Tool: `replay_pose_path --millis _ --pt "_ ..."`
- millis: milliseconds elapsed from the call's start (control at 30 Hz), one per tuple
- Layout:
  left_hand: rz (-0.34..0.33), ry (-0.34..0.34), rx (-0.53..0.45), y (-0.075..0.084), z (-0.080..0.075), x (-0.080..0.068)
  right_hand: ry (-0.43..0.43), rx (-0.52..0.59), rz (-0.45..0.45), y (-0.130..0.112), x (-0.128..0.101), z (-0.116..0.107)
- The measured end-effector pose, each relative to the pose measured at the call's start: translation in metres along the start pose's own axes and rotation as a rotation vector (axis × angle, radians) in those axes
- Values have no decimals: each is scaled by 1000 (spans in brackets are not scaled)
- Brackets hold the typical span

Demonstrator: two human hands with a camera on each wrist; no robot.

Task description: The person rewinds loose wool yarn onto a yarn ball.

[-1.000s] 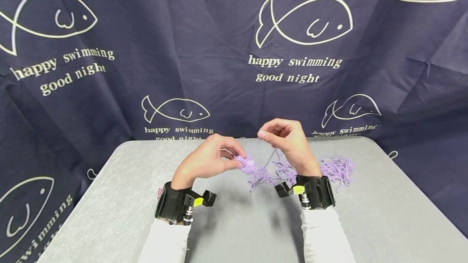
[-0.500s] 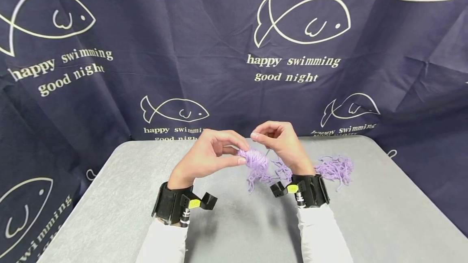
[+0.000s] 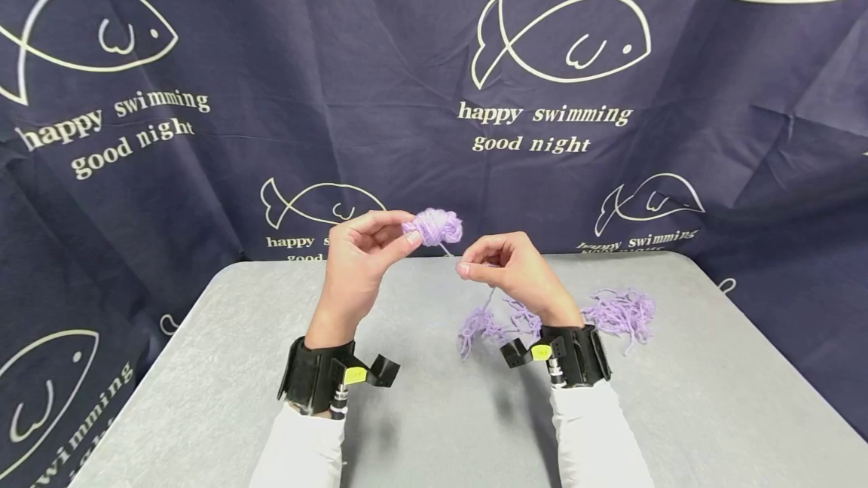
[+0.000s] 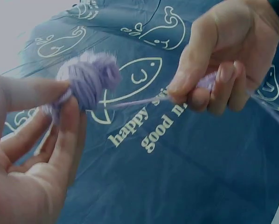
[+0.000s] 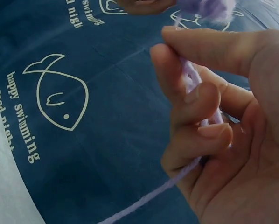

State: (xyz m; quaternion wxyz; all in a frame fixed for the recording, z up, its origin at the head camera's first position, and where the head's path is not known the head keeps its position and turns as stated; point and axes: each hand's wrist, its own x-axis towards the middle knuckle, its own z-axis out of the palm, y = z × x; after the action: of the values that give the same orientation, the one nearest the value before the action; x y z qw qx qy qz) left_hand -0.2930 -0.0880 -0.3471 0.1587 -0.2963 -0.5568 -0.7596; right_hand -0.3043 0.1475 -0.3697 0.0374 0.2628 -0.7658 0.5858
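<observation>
A small wound bundle of purple yarn (image 3: 437, 227) is pinched at its left end by my left hand (image 3: 362, 258), held up above the table's far edge. In the left wrist view the thumb and fingers grip the yarn bundle (image 4: 86, 79). A single strand (image 4: 139, 101) runs from the bundle to my right hand (image 3: 511, 273), which pinches it between thumb and forefinger. The right wrist view shows the strand passing through the curled fingers of the right hand (image 5: 214, 116) and out below as a yarn tail (image 5: 149, 197).
Loose purple yarn (image 3: 483, 328) lies on the grey table (image 3: 434, 413), partly behind the right wrist. A bigger tangled heap (image 3: 624, 315) spreads to its right. Behind the table hangs a dark blue curtain (image 3: 420, 96) with fish drawings. Each wrist wears a black camera band (image 3: 315, 376).
The left hand has risen and tilted upward, carrying the yarn bundle up and left. The right hand has moved slightly left and down, and the strand between them now shows taut.
</observation>
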Motion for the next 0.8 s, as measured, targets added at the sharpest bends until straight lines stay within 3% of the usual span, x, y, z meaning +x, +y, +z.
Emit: replay_pose_path --millis 167,367,467,567,667,800 --pt "-18 74 137 0 -6 1 -18 -13 -7 -5 -3 -2" --pt "-66 15 393 -3 -11 1 -24 -3 -34 -11 -7 -5" --pt "-101 -75 503 -4 -13 0 -20 16 -45 -14 -8 -5" --pt "-163 -208 554 -4 -14 -1 -5 34 -68 -14 -7 -6" --pt "-251 -347 558 -2 -13 -2 15 55 -94 -13 -7 -7" --pt "-319 -527 530 -1 -13 -3 55 81 -103 -12 -6 -8"
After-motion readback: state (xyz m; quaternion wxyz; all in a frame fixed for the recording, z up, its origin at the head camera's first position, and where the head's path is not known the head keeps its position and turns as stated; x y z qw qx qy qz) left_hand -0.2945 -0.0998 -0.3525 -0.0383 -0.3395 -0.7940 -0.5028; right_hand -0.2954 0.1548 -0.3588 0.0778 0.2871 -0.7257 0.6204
